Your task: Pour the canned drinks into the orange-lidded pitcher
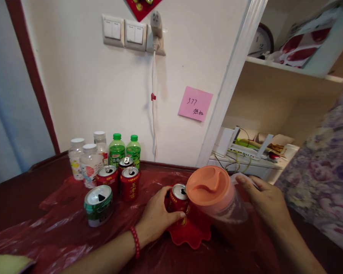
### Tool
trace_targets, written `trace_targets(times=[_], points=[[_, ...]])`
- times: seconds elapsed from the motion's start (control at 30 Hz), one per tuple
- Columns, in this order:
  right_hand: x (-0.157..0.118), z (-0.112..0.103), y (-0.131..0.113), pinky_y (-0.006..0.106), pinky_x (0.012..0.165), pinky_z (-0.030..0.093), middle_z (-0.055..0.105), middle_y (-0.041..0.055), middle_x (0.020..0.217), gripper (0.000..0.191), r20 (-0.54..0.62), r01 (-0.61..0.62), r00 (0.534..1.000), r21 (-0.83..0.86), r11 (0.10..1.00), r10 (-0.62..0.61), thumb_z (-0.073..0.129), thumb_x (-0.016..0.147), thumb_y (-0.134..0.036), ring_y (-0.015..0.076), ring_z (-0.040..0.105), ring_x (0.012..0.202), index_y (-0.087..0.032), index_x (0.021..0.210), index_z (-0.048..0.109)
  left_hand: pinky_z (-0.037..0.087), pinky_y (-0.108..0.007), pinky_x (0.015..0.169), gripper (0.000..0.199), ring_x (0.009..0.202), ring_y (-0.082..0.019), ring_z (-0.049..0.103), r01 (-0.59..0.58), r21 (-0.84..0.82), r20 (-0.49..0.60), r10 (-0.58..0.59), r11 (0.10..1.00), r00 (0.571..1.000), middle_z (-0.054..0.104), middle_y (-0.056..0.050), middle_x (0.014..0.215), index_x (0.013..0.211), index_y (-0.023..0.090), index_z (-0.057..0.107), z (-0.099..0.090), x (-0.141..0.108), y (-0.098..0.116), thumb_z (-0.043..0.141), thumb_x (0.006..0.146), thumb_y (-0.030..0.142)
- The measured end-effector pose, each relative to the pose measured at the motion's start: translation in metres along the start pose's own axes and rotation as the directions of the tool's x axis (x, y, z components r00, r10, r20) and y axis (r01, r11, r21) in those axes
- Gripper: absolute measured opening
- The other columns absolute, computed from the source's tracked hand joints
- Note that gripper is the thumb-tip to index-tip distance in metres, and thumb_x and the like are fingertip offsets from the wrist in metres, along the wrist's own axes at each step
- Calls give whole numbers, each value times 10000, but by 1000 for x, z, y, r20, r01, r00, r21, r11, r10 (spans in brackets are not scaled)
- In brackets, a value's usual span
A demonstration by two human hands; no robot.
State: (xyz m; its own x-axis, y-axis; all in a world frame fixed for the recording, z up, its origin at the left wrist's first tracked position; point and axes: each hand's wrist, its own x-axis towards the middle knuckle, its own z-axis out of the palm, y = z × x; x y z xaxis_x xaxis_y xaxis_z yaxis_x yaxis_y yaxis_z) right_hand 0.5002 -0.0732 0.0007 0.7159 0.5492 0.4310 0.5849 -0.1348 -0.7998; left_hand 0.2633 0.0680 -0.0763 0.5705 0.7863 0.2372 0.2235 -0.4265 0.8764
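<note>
Spills could come if the jug (210, 186) tips too far, because the hole in the red can (179, 201) is so small. Squeezing too hard could bend the can. My left hand (157, 217) curls around it, by the wavy red mat (193, 234). My right hand (270, 201) is closed on the jug's handle (233, 179).

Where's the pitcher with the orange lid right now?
Head view, right of center: the pitcher is in the right hand, tilted toward the red can in the left hand.
</note>
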Motion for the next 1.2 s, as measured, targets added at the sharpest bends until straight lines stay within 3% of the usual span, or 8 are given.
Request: trace_targets(times=[0.6,0.9,1.2], points=[[-1,1,1,272,539,302,541,-22,625,475,11,-18,1000,16,1000,18,654,769,-664,157,423,612,-192,768,709,452,-409,1030,615,1158,-288,625,-2,2,-5,2,1000,1000,694,-63,1262,1178,232,623,0,0,0,863,613,209],[0,0,0,275,531,323,584,-9,638,445,8,-19,1000,12,1000,19,670,769,-630,169,472,615,-189,778,726,459,-430,1031,615,1165,-300,622,-13,-1,-10,13,1000,1000,692,-75,1268,1183,230,620,1,-1,-1,859,616,214],[0,1,4,266,513,326,583,-11,621,487,5,37,999,-21,999,-37,642,796,-659,158,467,581,-180,782,726,457,-402,1027,614,1162,-287,625,-10,-9,-4,10,1000,1000,693,-64,1265,1186,232,620,0,-1,0,854,620,202]])
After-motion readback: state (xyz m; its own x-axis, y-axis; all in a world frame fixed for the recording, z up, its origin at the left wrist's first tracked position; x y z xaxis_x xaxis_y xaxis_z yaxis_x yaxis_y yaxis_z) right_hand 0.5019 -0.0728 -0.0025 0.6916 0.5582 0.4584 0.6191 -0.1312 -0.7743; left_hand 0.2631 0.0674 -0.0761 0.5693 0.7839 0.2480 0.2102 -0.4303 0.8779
